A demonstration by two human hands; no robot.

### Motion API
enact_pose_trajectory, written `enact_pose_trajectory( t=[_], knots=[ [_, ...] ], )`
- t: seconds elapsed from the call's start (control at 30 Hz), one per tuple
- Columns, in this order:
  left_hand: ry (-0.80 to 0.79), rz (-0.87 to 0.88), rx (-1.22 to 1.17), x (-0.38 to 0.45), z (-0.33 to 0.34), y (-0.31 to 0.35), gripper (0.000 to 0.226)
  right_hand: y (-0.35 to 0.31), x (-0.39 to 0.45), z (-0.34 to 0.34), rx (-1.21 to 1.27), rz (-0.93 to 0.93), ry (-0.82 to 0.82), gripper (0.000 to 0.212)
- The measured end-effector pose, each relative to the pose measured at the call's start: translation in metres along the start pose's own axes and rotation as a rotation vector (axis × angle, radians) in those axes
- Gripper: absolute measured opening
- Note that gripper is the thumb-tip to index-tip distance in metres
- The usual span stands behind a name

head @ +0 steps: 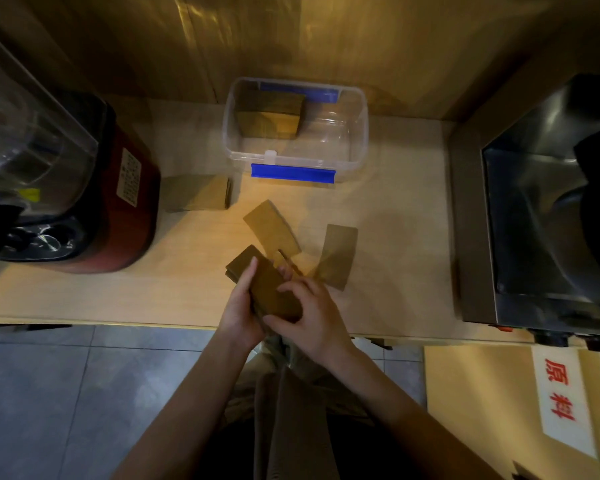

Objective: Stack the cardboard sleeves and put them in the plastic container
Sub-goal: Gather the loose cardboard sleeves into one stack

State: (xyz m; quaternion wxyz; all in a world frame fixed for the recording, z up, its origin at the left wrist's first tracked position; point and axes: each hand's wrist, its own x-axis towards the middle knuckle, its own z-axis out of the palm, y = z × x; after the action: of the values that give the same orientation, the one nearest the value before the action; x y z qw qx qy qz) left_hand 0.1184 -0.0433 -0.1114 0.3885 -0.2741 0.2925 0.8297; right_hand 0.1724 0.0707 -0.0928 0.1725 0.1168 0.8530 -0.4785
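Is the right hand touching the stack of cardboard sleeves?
Touching. The head view shows the right hand with its thumb and fingers pressed on the stack of cardboard sleeves, which the left hand also grips.

Matt cardboard sleeves (269, 289), glossy clear plastic container (359, 133), wood-look counter (118, 292).

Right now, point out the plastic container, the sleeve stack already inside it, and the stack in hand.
plastic container (293, 173): head view, front blue clip.
sleeve stack inside (269, 116): head view, top face.
held stack (269, 285): head view, top sleeve.
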Motion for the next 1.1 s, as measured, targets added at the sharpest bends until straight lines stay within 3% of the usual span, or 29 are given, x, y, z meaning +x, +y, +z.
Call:
enact_pose_trajectory(
  t=[0.1, 0.2, 0.33, 0.5, 0.77, 0.87, 1.0, 1.1],
  knots=[
    [0.130, -0.009, -0.047, 0.000, -0.009, 0.002, 0.032, 0.005, 0.006, -0.003, 0.084, 0.035, -0.116, 0.030],
    [0.192, 0.022, -0.038, -0.002, -0.019, 0.006, 0.032, 0.016, 0.017, -0.002, 0.060, 0.073, -0.013, 0.022],
    [0.224, 0.051, -0.074, -0.006, -0.030, 0.014, 0.038, 0.034, 0.029, 0.007, -0.311, -0.011, 0.048, 0.035],
    [0.206, 0.064, -0.085, -0.011, -0.036, 0.015, 0.040, 0.041, 0.036, 0.023, -0.565, -0.018, -0.067, 0.064],
    [0.169, 0.063, -0.059, -0.016, -0.037, 0.017, 0.045, 0.045, 0.037, 0.029, -0.659, -0.047, -0.002, 0.054],
    [0.141, 0.059, -0.053, -0.016, -0.035, 0.018, 0.050, 0.040, 0.037, 0.020, -0.330, -0.015, 0.046, 0.049],
    [0.075, 0.050, -0.047, -0.011, -0.033, 0.019, 0.068, 0.017, 0.034, 0.003, 0.705, 0.216, 0.137, 0.032],
    [0.054, 0.034, -0.029, -0.010, -0.026, 0.019, 0.071, 0.011, 0.038, -0.005, 1.211, 0.314, -0.088, 0.063]
  ],
)
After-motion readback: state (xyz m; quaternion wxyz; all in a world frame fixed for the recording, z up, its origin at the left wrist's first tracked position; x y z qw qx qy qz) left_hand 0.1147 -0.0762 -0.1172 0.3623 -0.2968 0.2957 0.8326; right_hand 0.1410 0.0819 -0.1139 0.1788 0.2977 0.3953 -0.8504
